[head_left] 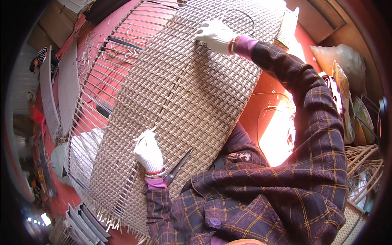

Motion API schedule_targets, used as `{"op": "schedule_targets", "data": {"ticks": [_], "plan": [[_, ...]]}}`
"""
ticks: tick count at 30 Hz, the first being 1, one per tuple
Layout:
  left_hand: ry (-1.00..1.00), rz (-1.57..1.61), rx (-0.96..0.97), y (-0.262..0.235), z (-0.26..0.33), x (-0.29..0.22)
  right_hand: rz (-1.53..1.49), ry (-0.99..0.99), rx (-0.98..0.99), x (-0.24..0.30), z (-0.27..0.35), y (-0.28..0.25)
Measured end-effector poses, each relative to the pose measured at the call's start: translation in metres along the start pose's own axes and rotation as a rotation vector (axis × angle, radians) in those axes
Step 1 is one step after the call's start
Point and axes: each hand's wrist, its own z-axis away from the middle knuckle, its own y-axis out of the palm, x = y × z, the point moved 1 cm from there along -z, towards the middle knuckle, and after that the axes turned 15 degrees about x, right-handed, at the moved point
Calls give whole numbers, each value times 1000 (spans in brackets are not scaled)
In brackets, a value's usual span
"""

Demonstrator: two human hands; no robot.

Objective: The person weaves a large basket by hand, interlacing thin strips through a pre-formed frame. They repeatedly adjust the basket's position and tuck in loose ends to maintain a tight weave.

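A large brown-grey woven panel (175, 94) of flat synthetic wicker strands lies slanting in front of me. At its far part is my right hand (215, 36), in a white glove, with the fingers closed. A thin dark strand (250, 20) loops from beside that hand over the weave. My left hand (148, 152), also white-gloved, rests low on the panel with its fingers pinched together. Whatever it may hold is hidden. Beside the left wrist, a dark pointed tool (179, 166) lies on the weave; its kind is unclear.
Bare frame rods (98, 75) run along the panel's left side. Beneath them is a red floor (67, 192) with scattered strand scraps. Grey metal pieces (85, 224) lie at lower left. Bundled canes (361, 167) and a pale sack (343, 61) stand at right. Another person (42, 56) is far left.
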Motion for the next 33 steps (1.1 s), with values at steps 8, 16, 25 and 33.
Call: {"op": "schedule_targets", "data": {"ticks": [8, 16, 25, 33], "plan": [[197, 276, -98, 5, 0, -2, -40, 19, -20, -61, 14, 8], [107, 497, -66, 3, 5, 0, -69, 197, -167, -145, 59, -63], [159, 550, -80, 4, 5, 4, -166, 154, -601, -127, 62, -155], [137, 544, -50, 2, 7, -4, -27, 79, -808, -129, 51, -180]]}}
